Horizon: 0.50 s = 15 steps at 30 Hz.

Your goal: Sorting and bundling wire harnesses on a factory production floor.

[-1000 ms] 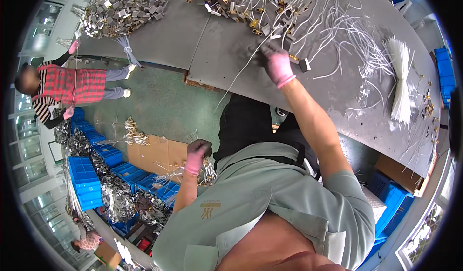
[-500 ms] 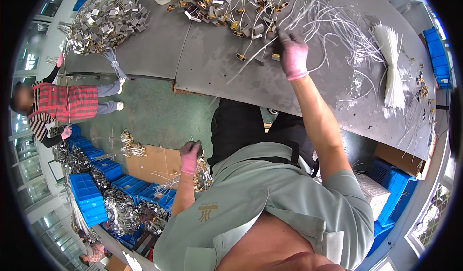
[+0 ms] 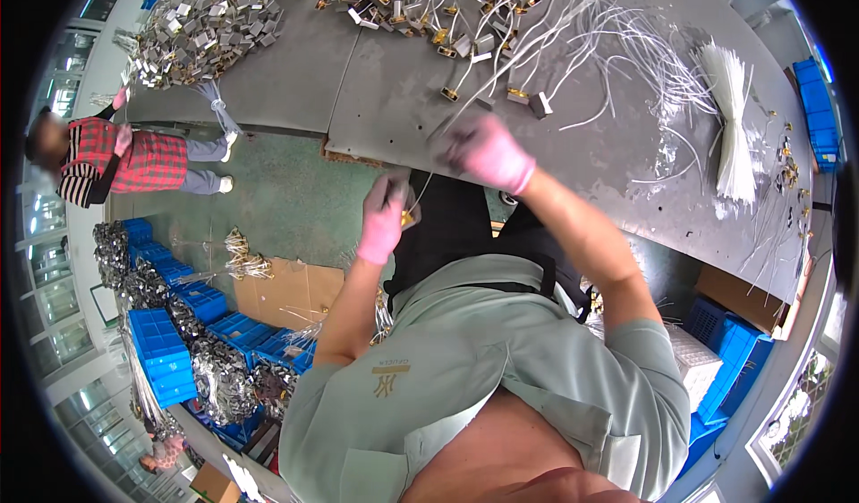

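Your left hand, mid-frame, is closed around a small gold-and-grey piece, held off the table just past its near edge. A thin white lead rises from it toward your right hand, whose fingers are drawn in but blurred; you can't tell whether they grip the lead.

Best to hold the piece by its body and guide the lead straight, without tugging where the two meet.

Beyond your hands, the near edge of the grey table slants down to the right; lift the lead over it rather than dragging it. The bare strip at upper centre gives your right hand some room, but a loose grey block sits just above that wrist.

Farther up lie the jumbled pieces and tangled white leads, likely to snag a sweeping sleeve or finger. At middle left, green floor opens beside your left hand, with a co-worker well apart at the far side.
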Each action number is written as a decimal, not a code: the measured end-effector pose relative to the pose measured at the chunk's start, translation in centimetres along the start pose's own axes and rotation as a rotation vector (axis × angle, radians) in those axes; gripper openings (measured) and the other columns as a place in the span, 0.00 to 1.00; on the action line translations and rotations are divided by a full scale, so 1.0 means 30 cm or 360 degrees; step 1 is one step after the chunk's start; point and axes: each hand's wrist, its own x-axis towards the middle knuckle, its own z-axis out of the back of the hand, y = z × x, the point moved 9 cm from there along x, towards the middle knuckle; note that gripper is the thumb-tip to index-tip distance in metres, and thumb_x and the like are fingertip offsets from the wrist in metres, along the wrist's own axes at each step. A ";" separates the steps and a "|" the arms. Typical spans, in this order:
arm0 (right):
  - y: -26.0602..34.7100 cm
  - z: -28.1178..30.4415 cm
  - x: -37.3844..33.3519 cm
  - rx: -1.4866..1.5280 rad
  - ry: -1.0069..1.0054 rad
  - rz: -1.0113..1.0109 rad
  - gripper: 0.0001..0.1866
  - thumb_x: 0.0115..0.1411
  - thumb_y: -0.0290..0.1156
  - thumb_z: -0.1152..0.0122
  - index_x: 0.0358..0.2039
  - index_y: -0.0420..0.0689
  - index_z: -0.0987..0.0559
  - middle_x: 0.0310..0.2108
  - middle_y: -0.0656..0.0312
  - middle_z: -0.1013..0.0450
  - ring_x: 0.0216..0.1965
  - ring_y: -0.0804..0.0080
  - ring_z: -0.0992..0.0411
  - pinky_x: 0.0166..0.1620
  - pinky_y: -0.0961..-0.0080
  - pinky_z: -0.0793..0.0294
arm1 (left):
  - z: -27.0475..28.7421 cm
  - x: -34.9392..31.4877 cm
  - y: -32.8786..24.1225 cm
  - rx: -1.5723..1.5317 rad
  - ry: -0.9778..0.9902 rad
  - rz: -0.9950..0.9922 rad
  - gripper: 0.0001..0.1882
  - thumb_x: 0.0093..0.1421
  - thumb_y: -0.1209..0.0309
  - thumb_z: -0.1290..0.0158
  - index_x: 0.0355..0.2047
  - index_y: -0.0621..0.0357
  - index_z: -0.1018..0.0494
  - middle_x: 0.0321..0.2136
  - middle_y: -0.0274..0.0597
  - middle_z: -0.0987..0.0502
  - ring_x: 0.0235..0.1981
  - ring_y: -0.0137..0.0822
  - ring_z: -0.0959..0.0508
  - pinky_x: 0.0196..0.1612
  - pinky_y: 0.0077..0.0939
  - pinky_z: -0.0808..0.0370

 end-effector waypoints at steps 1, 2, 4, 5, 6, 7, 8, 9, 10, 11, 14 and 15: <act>-0.024 -0.071 -0.017 0.0217 0.0026 -0.0185 0.11 0.58 0.33 0.39 0.29 0.36 0.22 0.18 0.62 0.26 0.18 0.78 0.29 0.22 0.80 0.29 | -0.025 0.037 -0.021 -0.0102 -0.0008 -0.0020 0.12 0.65 0.67 0.53 0.39 0.65 0.30 0.23 0.35 0.30 0.20 0.24 0.33 0.25 0.21 0.34; -0.045 -0.121 -0.034 0.0437 0.0054 -0.0368 0.10 0.58 0.31 0.40 0.31 0.35 0.22 0.18 0.61 0.26 0.18 0.78 0.28 0.22 0.79 0.28 | -0.044 0.072 -0.017 -0.0103 0.0005 -0.0026 0.12 0.65 0.67 0.53 0.39 0.65 0.30 0.23 0.35 0.30 0.20 0.24 0.33 0.25 0.21 0.34; -0.045 -0.091 -0.034 0.0441 -0.0009 -0.0402 0.10 0.59 0.32 0.41 0.32 0.36 0.22 0.18 0.62 0.26 0.17 0.79 0.29 0.22 0.81 0.29 | -0.039 0.142 -0.028 -0.0055 -0.0187 -0.0195 0.12 0.66 0.67 0.54 0.41 0.64 0.29 0.25 0.33 0.30 0.25 0.23 0.33 0.31 0.19 0.32; -0.056 -0.063 -0.033 0.0447 -0.0068 -0.0445 0.11 0.60 0.33 0.43 0.33 0.37 0.22 0.19 0.64 0.26 0.17 0.80 0.29 0.22 0.82 0.30 | -0.075 0.173 -0.043 0.0006 -0.0158 -0.0295 0.14 0.66 0.67 0.54 0.46 0.64 0.30 0.28 0.33 0.30 0.31 0.22 0.33 0.36 0.20 0.32; -0.043 -0.012 -0.033 0.0558 -0.0156 -0.0477 0.12 0.61 0.34 0.44 0.37 0.37 0.21 0.21 0.62 0.25 0.17 0.79 0.29 0.22 0.83 0.29 | -0.113 0.203 -0.065 0.0004 -0.0142 -0.0300 0.14 0.66 0.67 0.54 0.46 0.64 0.30 0.28 0.33 0.30 0.31 0.22 0.33 0.36 0.20 0.32; -0.052 0.048 -0.020 0.0379 -0.0184 -0.0497 0.13 0.61 0.34 0.44 0.38 0.36 0.21 0.21 0.61 0.24 0.17 0.80 0.29 0.22 0.82 0.29 | -0.170 0.235 -0.096 0.0004 -0.0027 -0.0325 0.16 0.65 0.66 0.53 0.48 0.64 0.31 0.30 0.36 0.28 0.32 0.25 0.30 0.38 0.22 0.31; -0.064 0.123 0.002 0.0199 -0.0208 -0.0510 0.14 0.60 0.34 0.44 0.39 0.36 0.21 0.22 0.60 0.24 0.17 0.81 0.29 0.22 0.82 0.28 | -0.214 0.268 -0.133 0.0006 0.0083 -0.0355 0.18 0.64 0.65 0.52 0.50 0.64 0.33 0.33 0.39 0.27 0.34 0.28 0.28 0.40 0.24 0.30; -0.067 0.226 0.009 -0.0049 -0.0317 -0.0484 0.15 0.60 0.35 0.44 0.41 0.36 0.22 0.24 0.58 0.23 0.20 0.76 0.27 0.26 0.79 0.27 | -0.228 0.298 -0.156 0.0003 0.0093 -0.0361 0.18 0.64 0.65 0.52 0.50 0.64 0.33 0.33 0.39 0.27 0.34 0.28 0.28 0.40 0.24 0.30; -0.073 0.338 0.012 -0.0297 -0.0414 -0.0450 0.16 0.59 0.36 0.43 0.42 0.37 0.22 0.27 0.55 0.22 0.23 0.71 0.24 0.29 0.77 0.25 | -0.240 0.315 -0.210 0.0283 0.0086 -0.0547 0.19 0.63 0.65 0.50 0.50 0.65 0.33 0.36 0.44 0.27 0.36 0.34 0.26 0.43 0.27 0.30; -0.137 0.500 0.000 -0.0640 -0.0641 -0.0395 0.19 0.58 0.40 0.43 0.43 0.38 0.23 0.31 0.52 0.22 0.30 0.63 0.24 0.35 0.70 0.25 | -0.263 0.330 -0.259 0.0562 0.0083 -0.0738 0.21 0.61 0.64 0.48 0.50 0.65 0.33 0.39 0.49 0.27 0.38 0.39 0.24 0.46 0.30 0.29; -0.263 0.844 -0.179 -0.1375 -0.1261 -0.0549 0.24 0.56 0.45 0.44 0.49 0.43 0.27 0.46 0.49 0.26 0.48 0.51 0.29 0.49 0.60 0.29 | -0.228 0.438 -0.224 0.0689 0.0107 -0.0800 0.24 0.57 0.63 0.44 0.50 0.65 0.33 0.44 0.56 0.29 0.43 0.50 0.25 0.50 0.36 0.30; -0.287 0.860 -0.209 -0.1542 -0.1118 -0.0830 0.22 0.56 0.42 0.45 0.48 0.44 0.28 0.48 0.49 0.28 0.48 0.51 0.28 0.50 0.59 0.29 | -0.189 0.480 -0.195 0.0706 0.0064 -0.0791 0.24 0.57 0.63 0.44 0.50 0.65 0.33 0.44 0.56 0.29 0.43 0.50 0.25 0.50 0.36 0.30</act>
